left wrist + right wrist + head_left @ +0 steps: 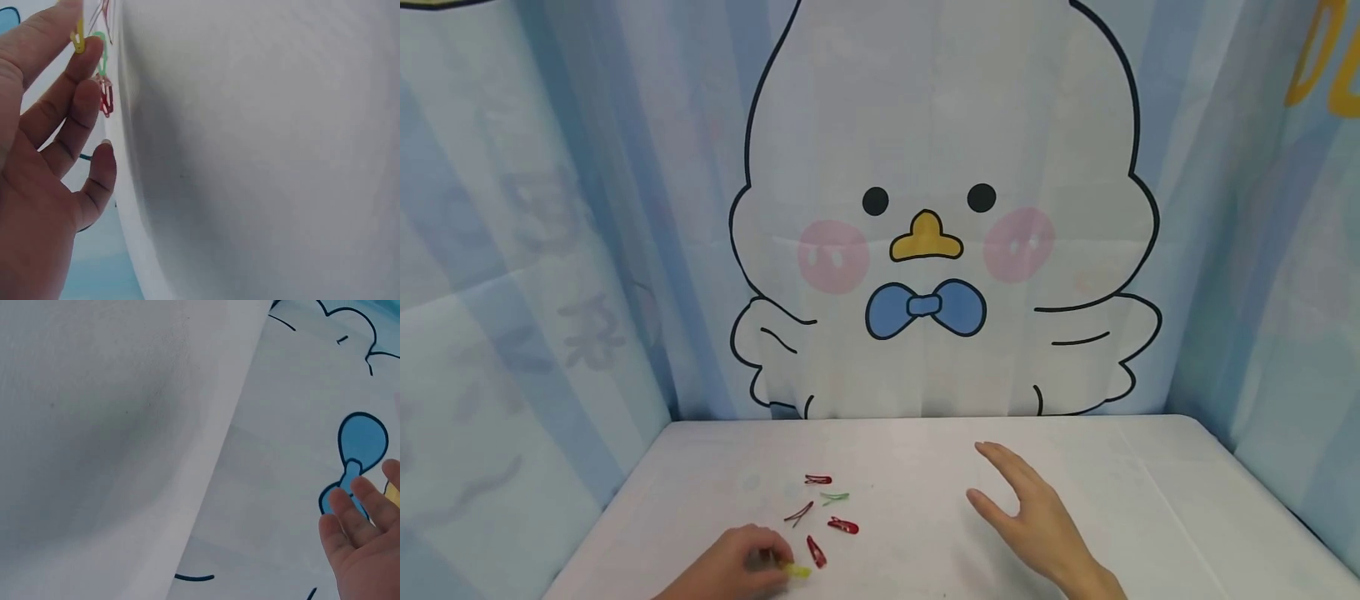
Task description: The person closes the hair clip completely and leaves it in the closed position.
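Observation:
Between thumb and fingers, my left hand [741,560] pinches a yellow hair clip [797,571] low over the table's near left; the left wrist view shows the yellow clip [78,39] at the fingertips. Just beyond lie a red hair clip [816,552], another red clip [843,525], a dark red clip [799,513] with its arms apart, a green clip [835,498] and a far red clip [818,479]. Over the right half of the table, my right hand [1033,521] holds nothing, its thumb and fingers spread apart.
The white table [925,467] reaches back to a curtain [940,358] printed with a white cartoon bird. Striped blue and white cloth [512,333] hangs along the left side, with more cloth [1292,333] on the right.

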The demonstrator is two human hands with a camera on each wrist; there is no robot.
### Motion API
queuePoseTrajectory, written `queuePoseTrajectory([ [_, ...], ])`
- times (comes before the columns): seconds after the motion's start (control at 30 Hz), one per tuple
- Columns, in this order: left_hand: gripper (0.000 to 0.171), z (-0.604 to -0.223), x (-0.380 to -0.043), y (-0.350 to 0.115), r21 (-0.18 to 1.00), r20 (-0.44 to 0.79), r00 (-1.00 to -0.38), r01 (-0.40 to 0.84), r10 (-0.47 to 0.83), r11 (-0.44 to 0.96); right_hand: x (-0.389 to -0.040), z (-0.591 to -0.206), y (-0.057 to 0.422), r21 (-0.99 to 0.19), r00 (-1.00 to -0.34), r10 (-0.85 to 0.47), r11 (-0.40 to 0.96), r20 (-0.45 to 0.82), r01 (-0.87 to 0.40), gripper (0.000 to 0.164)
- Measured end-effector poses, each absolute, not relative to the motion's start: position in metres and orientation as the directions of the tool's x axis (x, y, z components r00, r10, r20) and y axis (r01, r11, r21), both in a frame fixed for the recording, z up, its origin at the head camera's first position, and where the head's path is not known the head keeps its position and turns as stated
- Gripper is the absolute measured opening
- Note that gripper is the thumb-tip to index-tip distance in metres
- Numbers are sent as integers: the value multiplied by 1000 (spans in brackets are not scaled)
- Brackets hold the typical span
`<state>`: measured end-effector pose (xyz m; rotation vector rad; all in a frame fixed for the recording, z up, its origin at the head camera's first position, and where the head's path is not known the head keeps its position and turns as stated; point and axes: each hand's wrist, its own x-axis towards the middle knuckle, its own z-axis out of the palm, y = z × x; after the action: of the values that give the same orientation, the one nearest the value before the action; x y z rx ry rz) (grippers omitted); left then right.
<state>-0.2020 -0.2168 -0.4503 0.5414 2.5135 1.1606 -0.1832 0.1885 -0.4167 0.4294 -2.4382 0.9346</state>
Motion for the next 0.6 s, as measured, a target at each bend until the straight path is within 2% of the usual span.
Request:
queuePoseTrajectory([
  [0.23,12,-441,-199,-204,791,-69,-882,236,466,564,-183,-416,185,-544,-832,-116,706,542,-453,56],
  [0.6,17,-425,-200,-169,797,94,-880,347,466,495,-184,-419,181,-533,-805,-104,699,584,-477,55],
])
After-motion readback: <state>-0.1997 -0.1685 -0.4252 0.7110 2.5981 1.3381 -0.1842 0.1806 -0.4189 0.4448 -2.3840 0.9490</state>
